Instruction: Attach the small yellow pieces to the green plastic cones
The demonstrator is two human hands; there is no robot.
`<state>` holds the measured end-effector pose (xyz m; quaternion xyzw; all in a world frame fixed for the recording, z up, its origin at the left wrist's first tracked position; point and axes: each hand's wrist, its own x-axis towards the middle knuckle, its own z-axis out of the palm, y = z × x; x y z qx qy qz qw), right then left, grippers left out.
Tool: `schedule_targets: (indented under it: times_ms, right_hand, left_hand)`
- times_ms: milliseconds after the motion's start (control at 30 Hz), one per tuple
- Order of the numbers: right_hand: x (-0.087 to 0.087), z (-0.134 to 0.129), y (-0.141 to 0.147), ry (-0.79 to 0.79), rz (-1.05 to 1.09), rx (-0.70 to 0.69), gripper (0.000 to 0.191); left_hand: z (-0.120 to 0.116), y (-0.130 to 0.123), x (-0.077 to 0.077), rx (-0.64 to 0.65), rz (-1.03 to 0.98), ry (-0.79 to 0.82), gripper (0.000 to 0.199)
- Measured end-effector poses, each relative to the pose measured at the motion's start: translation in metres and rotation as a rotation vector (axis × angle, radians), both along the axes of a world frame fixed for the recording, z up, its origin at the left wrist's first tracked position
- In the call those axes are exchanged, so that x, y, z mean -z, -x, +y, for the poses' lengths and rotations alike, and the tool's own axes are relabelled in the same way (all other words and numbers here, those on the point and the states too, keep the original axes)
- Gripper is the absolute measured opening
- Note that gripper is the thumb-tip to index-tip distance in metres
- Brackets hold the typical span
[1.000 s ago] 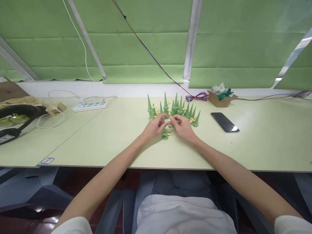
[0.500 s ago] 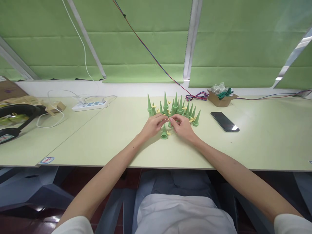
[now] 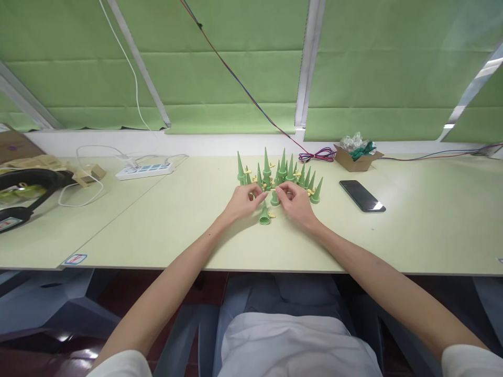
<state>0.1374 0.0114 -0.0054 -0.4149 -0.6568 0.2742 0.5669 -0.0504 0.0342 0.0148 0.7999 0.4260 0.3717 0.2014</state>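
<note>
My right hand (image 3: 294, 203) pinches a small yellow valve piece (image 3: 274, 190) between thumb and fingertips, just above an upright green cone-shaped spike (image 3: 274, 199). To its left, my left hand (image 3: 244, 201) curls with thumb and fingers apart and nothing visible in it. A green watering spike (image 3: 264, 216) lies in front of the hands, its hollow threaded end facing me, with a small yellow piece (image 3: 272, 214) at its side. Behind my hands stand several green spikes (image 3: 283, 166), tips up, with small yellow pieces among them. The hands hide part of this group.
A black phone (image 3: 362, 196) lies to the right. Behind it are a small cardboard box (image 3: 357, 163) with plastic wrap and a bundled cable (image 3: 319, 154). At left are a white power strip (image 3: 145, 170) and black headphones (image 3: 35, 180). The table's front edge runs before me.
My left hand has drawn back a little to the left, away from my right fingertips, and its fingers have parted. The right hand has shifted slightly right, with the yellow valve piece now showing.
</note>
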Motion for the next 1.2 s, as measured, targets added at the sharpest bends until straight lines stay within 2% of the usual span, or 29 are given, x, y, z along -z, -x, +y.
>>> schedule_targets:
  times_ms: [167,300,433,667,833,1033,1200]
  right_hand:
    - [0.0,0.001,0.0,-0.025,-0.019,0.04,0.023]
    - [0.0,0.0,0.001,-0.025,-0.031,0.049,0.02]
    - [0.0,0.0,0.002,-0.007,-0.04,0.062,0.021]
    - [0.0,-0.002,0.001,-0.019,-0.048,0.069,0.021]
    - [-0.001,-0.003,0.001,-0.022,-0.054,0.072,0.02]
    - [-0.002,-0.003,0.001,-0.032,-0.034,0.083,0.021]
    - [-0.002,-0.003,0.001,-0.058,-0.008,0.104,0.022]
  left_hand:
    - [0.003,-0.001,0.004,0.024,0.147,0.205,0.044]
    - [0.005,-0.002,0.007,-0.001,0.204,0.214,0.043]
    - [0.006,-0.002,0.01,0.026,0.229,0.238,0.04]
    - [0.007,-0.003,0.012,0.037,0.21,0.277,0.027]
    - [0.007,0.001,0.01,0.098,0.154,0.265,0.033]
    - [0.007,0.005,0.002,0.157,0.088,0.368,0.039]
    - [0.006,0.006,-0.003,0.205,-0.068,0.476,0.041]
